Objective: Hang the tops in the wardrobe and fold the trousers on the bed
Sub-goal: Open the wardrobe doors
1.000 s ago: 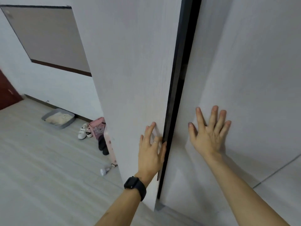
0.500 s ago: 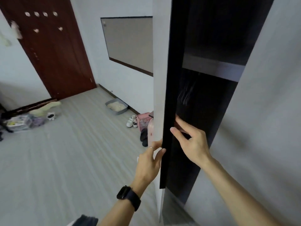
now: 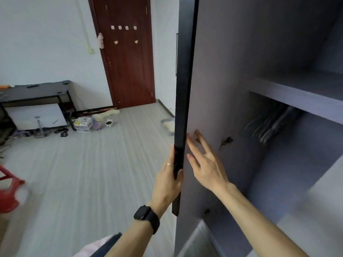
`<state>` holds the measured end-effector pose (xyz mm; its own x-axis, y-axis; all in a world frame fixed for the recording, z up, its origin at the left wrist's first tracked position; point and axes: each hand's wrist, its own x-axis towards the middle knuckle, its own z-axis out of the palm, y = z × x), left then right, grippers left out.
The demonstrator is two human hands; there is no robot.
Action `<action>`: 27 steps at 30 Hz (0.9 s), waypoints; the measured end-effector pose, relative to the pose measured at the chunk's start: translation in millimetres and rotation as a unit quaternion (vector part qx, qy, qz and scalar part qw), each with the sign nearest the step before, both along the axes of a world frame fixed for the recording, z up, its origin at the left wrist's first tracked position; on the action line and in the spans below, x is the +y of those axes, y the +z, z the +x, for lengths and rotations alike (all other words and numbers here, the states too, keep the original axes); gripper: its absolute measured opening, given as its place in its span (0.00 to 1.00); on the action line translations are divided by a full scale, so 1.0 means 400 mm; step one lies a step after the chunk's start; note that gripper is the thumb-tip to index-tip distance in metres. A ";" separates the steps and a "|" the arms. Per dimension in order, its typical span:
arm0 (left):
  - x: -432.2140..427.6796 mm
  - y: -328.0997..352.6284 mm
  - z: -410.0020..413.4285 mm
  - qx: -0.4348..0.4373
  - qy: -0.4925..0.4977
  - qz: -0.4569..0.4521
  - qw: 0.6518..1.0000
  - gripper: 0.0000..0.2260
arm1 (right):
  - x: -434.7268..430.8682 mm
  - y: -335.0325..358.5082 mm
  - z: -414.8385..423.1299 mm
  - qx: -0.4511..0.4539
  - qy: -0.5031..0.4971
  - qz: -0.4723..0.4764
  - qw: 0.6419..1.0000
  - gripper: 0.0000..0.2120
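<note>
At nine o'clock a red stool (image 3: pixel 9 193) is seen, and at twelve a brown room door (image 3: pixel 128 62). Just right of centre the wardrobe door (image 3: pixel 217 80) is gripped at its dark edge by the left hand (image 3: pixel 168 180), fingers curled round it, seemingly to steer it. The right hand (image 3: pixel 206 164) is laid flat on its inner face, fingers straight, likely to push it wide. At three o'clock the wardrobe (image 3: pixel 278 182) stands open, and bare hangers (image 3: pixel 271 127) are bunched under its shelf (image 3: pixel 300 102), ready for tops. No tops or trousers are clearly seen.
</note>
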<state>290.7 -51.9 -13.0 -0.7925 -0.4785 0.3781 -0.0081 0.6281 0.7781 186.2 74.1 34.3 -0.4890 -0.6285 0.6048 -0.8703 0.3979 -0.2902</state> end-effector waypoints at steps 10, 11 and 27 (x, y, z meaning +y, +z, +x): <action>-0.201 0.062 -0.043 -0.025 0.022 0.033 0.999 0.45 | -0.174 0.014 -0.021 -0.040 0.005 0.088 0.995 0.43; -0.200 0.068 -0.040 -0.032 0.021 0.026 0.999 0.44 | -0.167 0.021 -0.017 -0.044 0.008 0.090 0.995 0.41; 0.250 -0.068 -0.101 -0.086 -0.238 0.000 0.967 0.23 | 0.586 -0.176 0.174 -0.119 -0.386 -0.025 0.914 0.24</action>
